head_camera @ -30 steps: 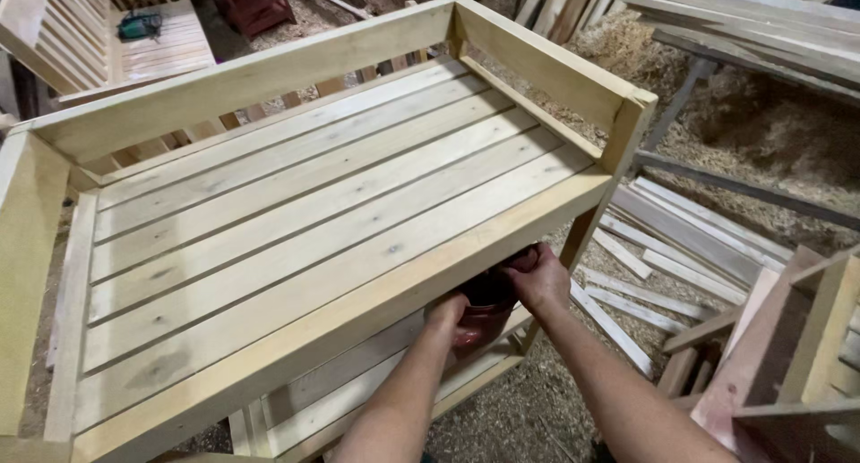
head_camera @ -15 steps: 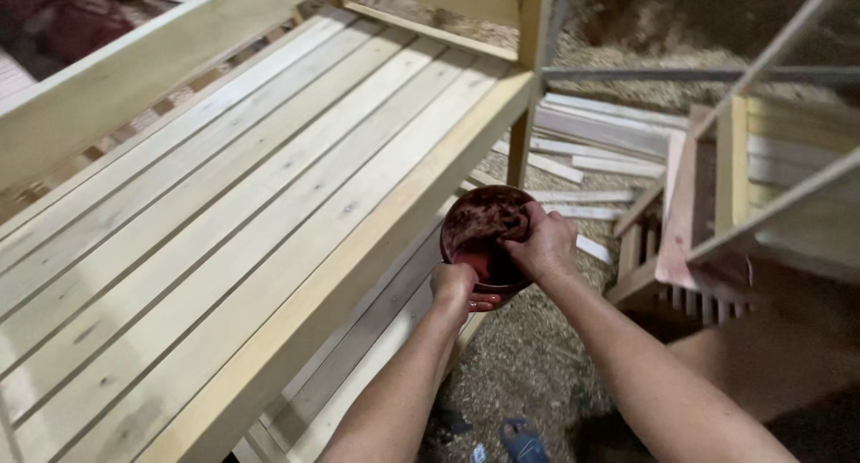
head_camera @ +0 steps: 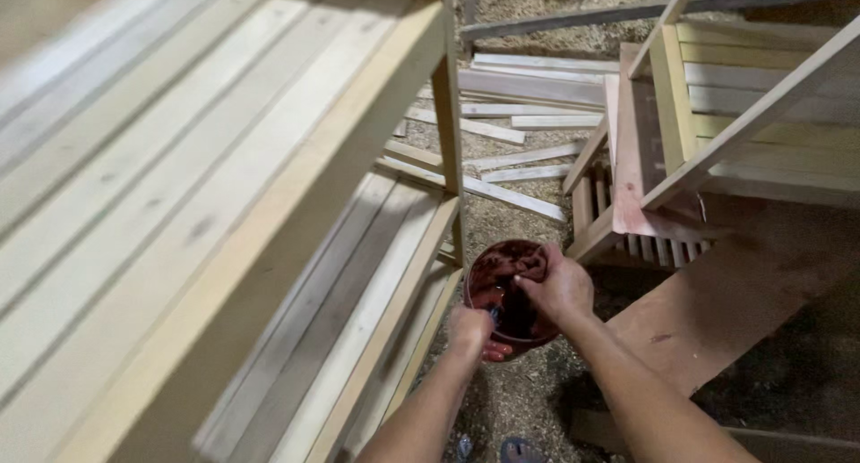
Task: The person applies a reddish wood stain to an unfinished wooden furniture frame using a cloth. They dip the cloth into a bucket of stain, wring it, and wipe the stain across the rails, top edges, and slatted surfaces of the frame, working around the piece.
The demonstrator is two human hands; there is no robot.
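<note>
A round bowl (head_camera: 498,286) of dark reddish-brown stain sits low in the middle of the head view. My left hand (head_camera: 475,330) grips it from below at its near rim. My right hand (head_camera: 557,286) reaches over the bowl and pinches a stained dark rag (head_camera: 530,262) at the bowl's far rim. Both hands hover over the sawdust floor, just right of a pale wooden slatted rack (head_camera: 269,221) with two shelves.
Loose wooden slats (head_camera: 502,127) lie on the sawdust floor beyond the rack's corner post (head_camera: 448,114). A second slatted wooden frame (head_camera: 717,105) stands at the right, with a reddish board (head_camera: 717,311) below it. My foot shows at the bottom edge.
The view has swung right and down, so the rack now fills the left side. My hands and the bowl have dropped lower, away from the rack's front edge, with the right hand at the rag.
</note>
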